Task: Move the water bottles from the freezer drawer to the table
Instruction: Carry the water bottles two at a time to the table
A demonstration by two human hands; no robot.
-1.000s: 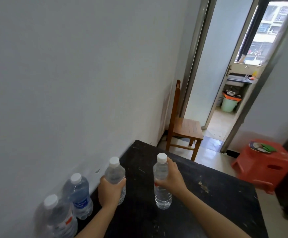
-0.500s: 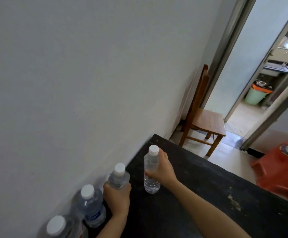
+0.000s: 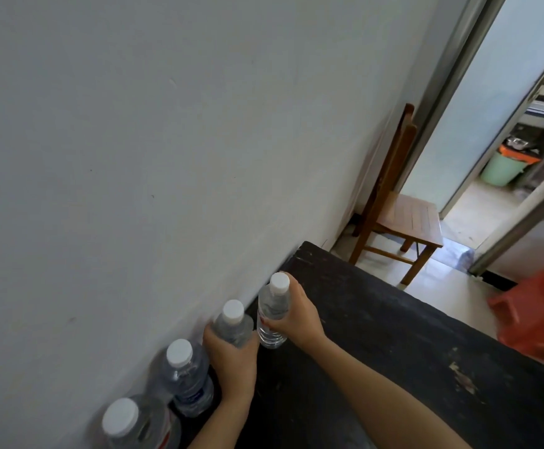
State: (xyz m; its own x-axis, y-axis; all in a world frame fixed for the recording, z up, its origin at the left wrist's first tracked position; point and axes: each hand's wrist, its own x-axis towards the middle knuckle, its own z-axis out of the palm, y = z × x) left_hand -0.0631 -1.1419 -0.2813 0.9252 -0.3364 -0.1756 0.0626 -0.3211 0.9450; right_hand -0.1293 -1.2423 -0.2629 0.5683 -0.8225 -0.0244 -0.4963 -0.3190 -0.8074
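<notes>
left hand (image 3: 231,358): clamped round a clear bottle (image 3: 233,325) at the tabletop (image 3: 394,351) wall edge
right hand (image 3: 296,314): gripping a second bottle (image 3: 272,314) just beside it

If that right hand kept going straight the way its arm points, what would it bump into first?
Probably the white wall: the right hand and its bottle point toward it, nothing visibly between; gap unclear.

I'm looking at a home, I'd say: a scuffed black table (image 3: 394,335) set against a plain white wall (image 3: 167,157), a wooden chair (image 3: 403,218) by the doorway (image 3: 478,202), a red plastic stool (image 3: 536,315), and a green bin (image 3: 502,171) beyond it.
</notes>
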